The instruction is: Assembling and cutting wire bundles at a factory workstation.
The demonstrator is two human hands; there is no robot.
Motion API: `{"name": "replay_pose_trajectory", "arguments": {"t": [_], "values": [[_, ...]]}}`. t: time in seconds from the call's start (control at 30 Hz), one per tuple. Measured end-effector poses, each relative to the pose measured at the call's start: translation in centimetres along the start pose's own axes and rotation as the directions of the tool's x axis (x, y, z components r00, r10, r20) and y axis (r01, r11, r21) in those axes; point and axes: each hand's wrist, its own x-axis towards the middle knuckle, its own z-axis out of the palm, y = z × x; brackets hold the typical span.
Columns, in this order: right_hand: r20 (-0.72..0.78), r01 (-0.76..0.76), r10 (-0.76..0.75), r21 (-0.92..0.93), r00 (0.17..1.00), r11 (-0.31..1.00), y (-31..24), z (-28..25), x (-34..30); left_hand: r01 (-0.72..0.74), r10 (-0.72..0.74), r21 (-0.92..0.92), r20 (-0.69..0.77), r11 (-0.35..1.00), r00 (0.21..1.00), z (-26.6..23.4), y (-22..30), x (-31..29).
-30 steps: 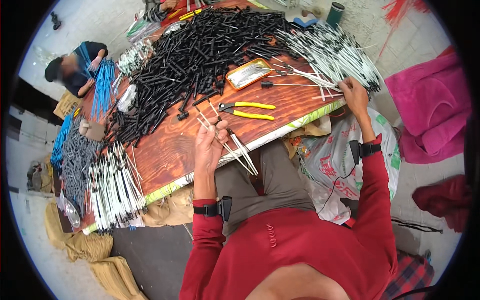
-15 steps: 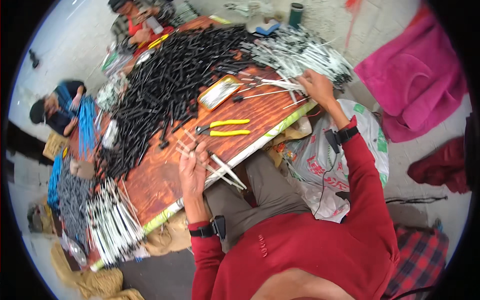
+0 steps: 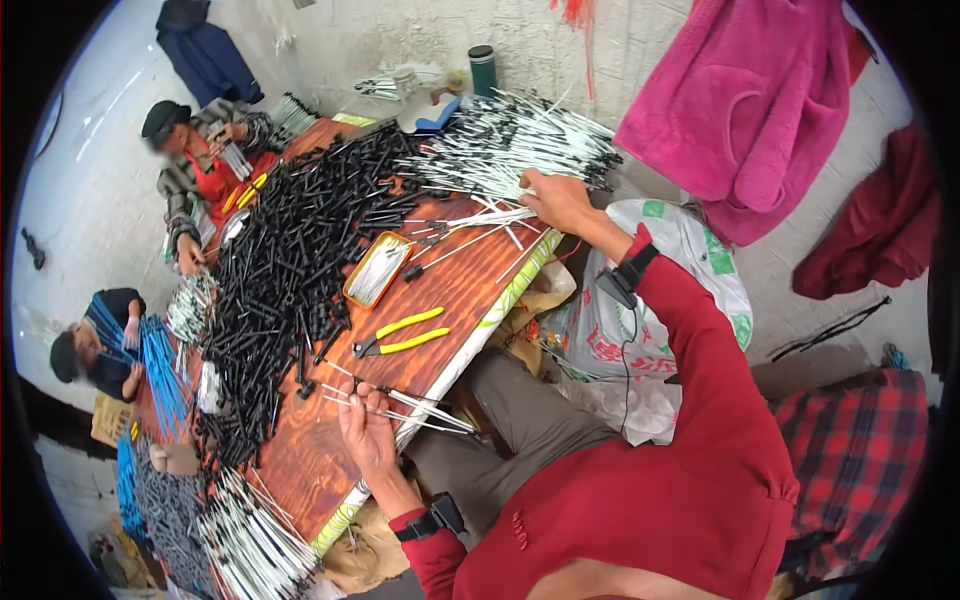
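Observation:
My left hand [image 3: 368, 430] is closed around a few thin white rods [image 3: 432, 408] with black parts on them, held above the table's near edge. Farther right, my right hand [image 3: 560, 203] pinches at the ends of white rods beside a large pile of white rods with black tips [image 3: 510, 145]. A few loose white rods [image 3: 497, 218] lie just left of its fingers. Yellow-handled pliers [image 3: 405, 332] rest on the wood between my hands. Beyond them sits a yellow-rimmed tray [image 3: 378, 272] of small thin white pieces.
A big heap of black parts [image 3: 290, 230] covers the table's middle. More white rods [image 3: 255, 535] lie at the near left. A green bottle [image 3: 482, 70] stands at the back. Two people work at the left [image 3: 215, 170]. White plastic bags [image 3: 650, 300] sit right of my legs.
My view has tilted, so the table sits lower and farther left. Both my hands keep nearly the same places over the table. The far co-worker's hands are now apart, one lowered.

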Motion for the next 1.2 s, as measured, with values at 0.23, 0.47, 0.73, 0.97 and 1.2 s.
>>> {"name": "replay_pose_trajectory", "arguments": {"t": [0.23,0.47,0.73,0.97,1.2], "values": [[-0.325,-0.043,-0.004,-0.138,0.946,0.99,3.9,-0.6,0.5,0.015,-0.015,0.002,-0.035,1.0,0.999,0.0,0.1,-0.1],[-0.127,-0.31,0.287,-0.248,0.95,0.918,10.5,-2.4,1.0,0.002,-0.001,0.016,-0.05,1.0,0.999,0.2,-0.1,-0.1],[-0.071,-0.506,0.517,0.129,0.853,0.853,11.3,-2.2,-2.3,0.025,-0.025,-0.025,-0.005,0.999,1.0,-0.3,0.0,0.0],[-0.083,-0.212,0.223,0.122,0.971,0.97,5.5,-2.0,-6.2,0.008,-0.008,-0.032,-0.004,0.999,1.0,-0.3,0.1,0.0],[0.254,-0.329,0.269,0.235,0.929,0.915,1.7,-1.4,-5.4,0.015,-0.012,-0.102,0.021,0.995,1.0,-0.3,0.1,0.0]]}}
